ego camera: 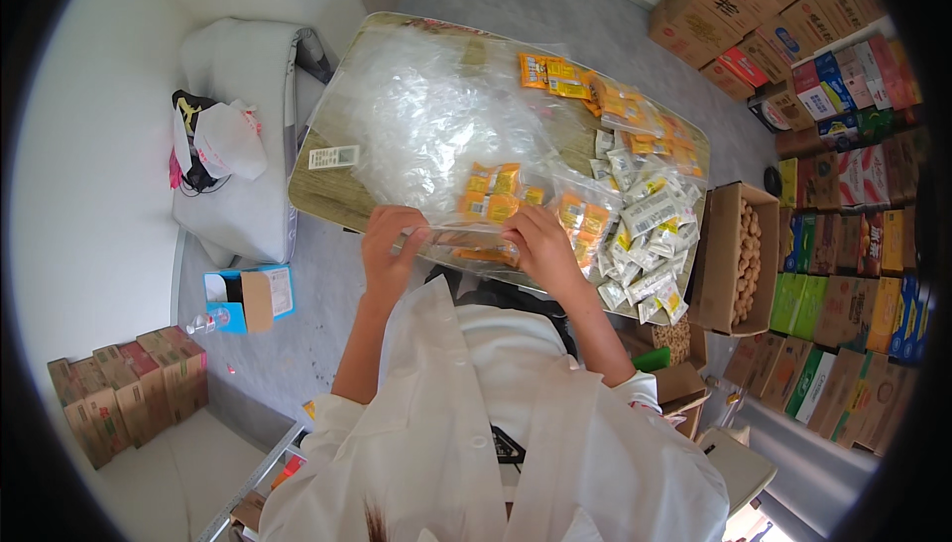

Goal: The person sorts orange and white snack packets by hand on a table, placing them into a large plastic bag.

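Note:
My left hand [394,241] pinches the left end of the upper edge of a clear plastic bag [465,238] at the table's near edge. At the other end of that edge, my right hand [537,238] pinches the same bag. Orange packets [487,254] show low in the bag, between my hands. Just beyond lie more orange packets [491,191] on clear plastic. To the right of my right hand rests a filled clear bag of orange packets [584,218]. A pile of white sachets [651,226] covers the table's right end.
Clear plastic bags [431,110] spread over the wooden-patterned table [327,189], with a white remote control [333,157] at left. More orange packets [569,79] lie at the far right. A cardboard box of round brown items [718,259] stands beside the table; stacked cartons [840,244] line the right side.

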### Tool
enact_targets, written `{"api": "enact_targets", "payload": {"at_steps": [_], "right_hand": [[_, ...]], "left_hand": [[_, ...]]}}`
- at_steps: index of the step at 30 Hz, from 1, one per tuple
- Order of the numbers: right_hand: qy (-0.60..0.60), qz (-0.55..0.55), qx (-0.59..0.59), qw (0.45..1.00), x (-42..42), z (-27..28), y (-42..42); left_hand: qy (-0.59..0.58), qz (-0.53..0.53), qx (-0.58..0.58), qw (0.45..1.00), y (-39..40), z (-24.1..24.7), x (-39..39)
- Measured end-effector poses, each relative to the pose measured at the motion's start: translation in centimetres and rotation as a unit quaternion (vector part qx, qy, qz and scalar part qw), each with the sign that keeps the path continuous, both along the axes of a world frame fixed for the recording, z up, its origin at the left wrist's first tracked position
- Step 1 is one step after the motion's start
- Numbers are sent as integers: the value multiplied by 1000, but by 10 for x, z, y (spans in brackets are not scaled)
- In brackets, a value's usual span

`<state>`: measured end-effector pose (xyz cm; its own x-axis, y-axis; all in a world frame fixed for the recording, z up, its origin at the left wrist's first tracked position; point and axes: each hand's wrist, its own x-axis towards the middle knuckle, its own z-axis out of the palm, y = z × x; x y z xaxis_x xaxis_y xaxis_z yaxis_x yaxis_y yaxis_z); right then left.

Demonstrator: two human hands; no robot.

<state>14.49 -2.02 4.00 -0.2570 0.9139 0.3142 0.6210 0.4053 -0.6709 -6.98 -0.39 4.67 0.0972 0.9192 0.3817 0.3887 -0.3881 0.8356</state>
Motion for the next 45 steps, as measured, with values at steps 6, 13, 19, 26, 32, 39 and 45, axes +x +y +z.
{"api": "enact_targets", "payload": {"at_steps": [6,13,19,26,32,39,45], "right_hand": [[28,-14,15,999,-4,5,2],[24,8,-69,997,8,-11,-2],[37,8,-117,992,15,-13,-6],[-23,-7,38,999,-4,2,2],[8,17,-78,997,-13,-10,-2],[19,51,-21,998,-23,8,3],[-57,55,-118,990,-20,8,1]], "left_hand": [[-4,7,0,1000,0,-2,-2],[1,7,-1,1000,2,-2,-2],[-7,17,6,1000,1,-6,-2],[-6,-16,-21,1000,-5,-5,6],[10,-29,-24,999,-4,-3,9],[19,-31,-29,999,-8,-6,10],[5,-42,-36,998,-10,-8,13]]}}
